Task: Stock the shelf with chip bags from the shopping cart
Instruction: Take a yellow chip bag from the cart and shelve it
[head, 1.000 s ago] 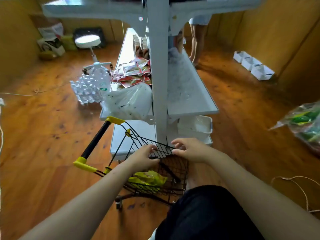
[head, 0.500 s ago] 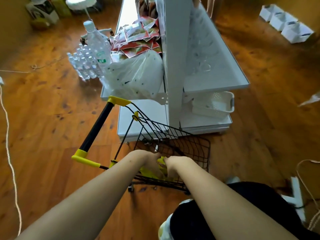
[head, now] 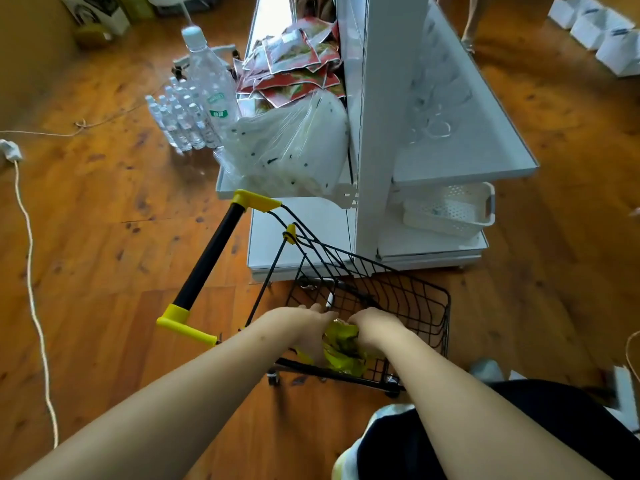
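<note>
A small black wire shopping cart (head: 422,306) with a yellow-and-black handle (head: 207,265) stands on the wooden floor in front of a white shelf unit (head: 377,133). Inside the cart lies a yellow-green chip bag (head: 341,351). My left hand (head: 308,327) grips the bag's left side and my right hand (head: 374,329) grips its right side, both down inside the basket. Red chip bags (head: 294,67) lie piled on the shelf's left side behind a clear plastic bag (head: 294,147).
A big water bottle (head: 207,77) and a pack of small bottles (head: 180,119) stand left of the shelf. A white basket (head: 453,209) sits on the lower right shelf. A cord (head: 31,258) runs along the floor at left. White boxes (head: 595,32) lie far right.
My hands went from the cart's rim down into the basket and closed on the yellow-green bag. The view tilted down and closer to the cart.
</note>
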